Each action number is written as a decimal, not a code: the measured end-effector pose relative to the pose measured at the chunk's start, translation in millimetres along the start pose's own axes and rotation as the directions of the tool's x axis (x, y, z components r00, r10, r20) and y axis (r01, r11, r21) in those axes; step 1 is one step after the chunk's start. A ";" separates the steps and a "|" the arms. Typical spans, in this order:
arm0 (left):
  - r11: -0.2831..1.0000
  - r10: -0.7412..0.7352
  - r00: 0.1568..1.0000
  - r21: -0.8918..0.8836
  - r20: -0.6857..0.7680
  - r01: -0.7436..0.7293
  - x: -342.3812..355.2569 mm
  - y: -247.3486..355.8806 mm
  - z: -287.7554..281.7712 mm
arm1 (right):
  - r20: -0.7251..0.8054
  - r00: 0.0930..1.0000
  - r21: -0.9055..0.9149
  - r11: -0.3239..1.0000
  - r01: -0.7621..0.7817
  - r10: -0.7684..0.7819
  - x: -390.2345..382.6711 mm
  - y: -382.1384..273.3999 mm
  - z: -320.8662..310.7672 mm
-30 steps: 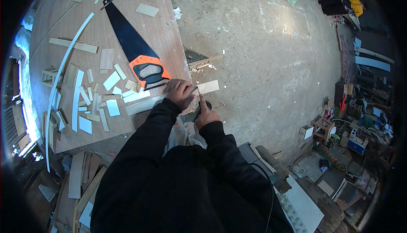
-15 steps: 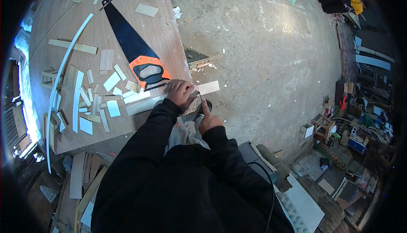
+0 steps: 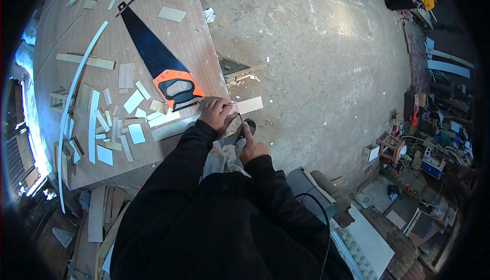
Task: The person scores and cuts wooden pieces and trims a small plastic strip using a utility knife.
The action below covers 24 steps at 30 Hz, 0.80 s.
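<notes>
At the table's right edge, my left hand (image 3: 215, 112) presses down on a thin pale wooden strip (image 3: 251, 105), whose end juts out over the floor. My right hand (image 3: 253, 148) is closed just below it, index finger stretched forward along a thin dark blade-like tool (image 3: 240, 118). The tool's tip meets the near edge of the strip, beside my left fingertips; its handle is hidden in my fist. Just beyond my left hand lies a handsaw (image 3: 176, 86) with an orange and black handle. A longer pale board (image 3: 176, 128) rests under my left wrist.
Many wood offcuts (image 3: 133, 101) are scattered over the wooden table (image 3: 204, 40). A long curved white strip (image 3: 81, 68) lies at its left. Wood scraps (image 3: 247, 73) sit on the concrete floor past the edge. Tools and clutter (image 3: 434, 165) line the right wall.
The view has shifted slightly. My right hand and the thin tool have barely moved against the strip; my left hand keeps its place.
</notes>
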<state>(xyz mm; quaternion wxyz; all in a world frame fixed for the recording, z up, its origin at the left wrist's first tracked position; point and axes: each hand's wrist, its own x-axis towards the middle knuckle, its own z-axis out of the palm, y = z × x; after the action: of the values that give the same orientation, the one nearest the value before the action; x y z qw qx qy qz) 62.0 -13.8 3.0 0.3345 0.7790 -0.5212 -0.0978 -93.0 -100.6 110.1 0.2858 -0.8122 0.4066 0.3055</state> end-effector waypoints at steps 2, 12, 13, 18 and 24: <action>0.999 0.039 0.999 0.033 -0.014 -0.039 3.0 0.5 0.4 | -0.019 1.000 0.032 0.999 0.012 -0.011 -0.6 16.8 13.6; 0.999 -0.014 0.993 0.040 -0.121 0.019 11.1 5.9 -3.4 | -0.264 0.938 0.222 0.961 -0.168 0.225 -15.1 65.9 -15.3; 0.999 -0.020 0.992 0.047 -0.124 0.026 11.7 9.1 -1.5 | -0.275 0.934 0.231 0.959 -0.165 0.227 -12.8 80.1 -12.1; 0.990 -0.123 0.990 0.055 -0.063 0.127 11.3 11.7 9.3 | -0.458 0.873 0.447 0.892 0.062 0.168 -12.1 117.8 -10.2; 0.947 -0.319 0.937 0.027 0.141 0.319 21.7 32.4 5.7 | -0.455 0.857 0.702 0.689 0.179 0.241 -6.2 157.2 -4.4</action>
<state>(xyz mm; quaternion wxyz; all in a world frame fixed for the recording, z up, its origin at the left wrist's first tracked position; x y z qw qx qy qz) 44.5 -42.8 23.1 0.2746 0.8447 -0.4109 -0.2055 -226.2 -180.2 83.6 0.4575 -0.6759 0.5685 -0.1029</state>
